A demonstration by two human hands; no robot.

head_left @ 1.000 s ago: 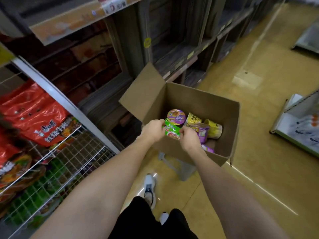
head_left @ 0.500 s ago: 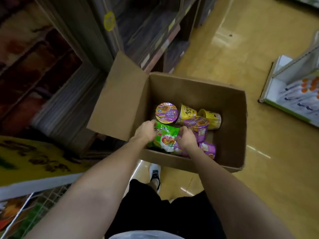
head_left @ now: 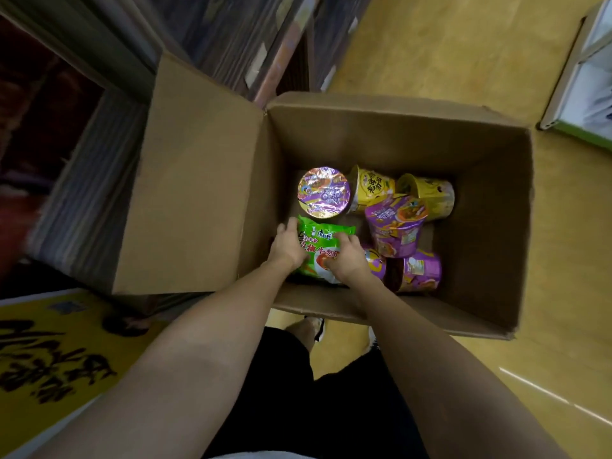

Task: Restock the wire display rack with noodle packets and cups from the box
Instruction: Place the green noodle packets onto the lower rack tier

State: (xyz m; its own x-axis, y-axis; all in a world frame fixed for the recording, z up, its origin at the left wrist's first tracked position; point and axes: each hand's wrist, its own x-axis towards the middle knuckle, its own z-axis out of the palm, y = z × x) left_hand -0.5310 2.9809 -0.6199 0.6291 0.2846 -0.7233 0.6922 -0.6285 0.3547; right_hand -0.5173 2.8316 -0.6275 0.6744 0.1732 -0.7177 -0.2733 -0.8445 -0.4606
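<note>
An open cardboard box (head_left: pixel 490 246) stands on the floor in front of me. Inside lie several noodle cups: a purple-lidded one (head_left: pixel 324 191) upright, two yellow ones (head_left: pixel 374 186) (head_left: pixel 429 193) on their sides, and purple ones (head_left: pixel 395 223) (head_left: pixel 420 271) toward the right. A green noodle packet (head_left: pixel 319 246) lies at the box's near left. My left hand (head_left: pixel 287 243) grips its left edge and my right hand (head_left: pixel 346 261) grips its right side. The wire rack is out of view.
The box's left flap (head_left: pixel 192 180) stands open toward dark wooden shelving (head_left: pixel 231 38). A yellow sign with black lettering (head_left: pixel 49 352) lies at lower left. A white and green shelf unit (head_left: pixel 586 77) stands at far right. My shoes (head_left: pixel 318 327) show under the box's near edge.
My view has swung away from the wire rack and down over the box. Both hands have reached deeper into the box and stay on the green packet.
</note>
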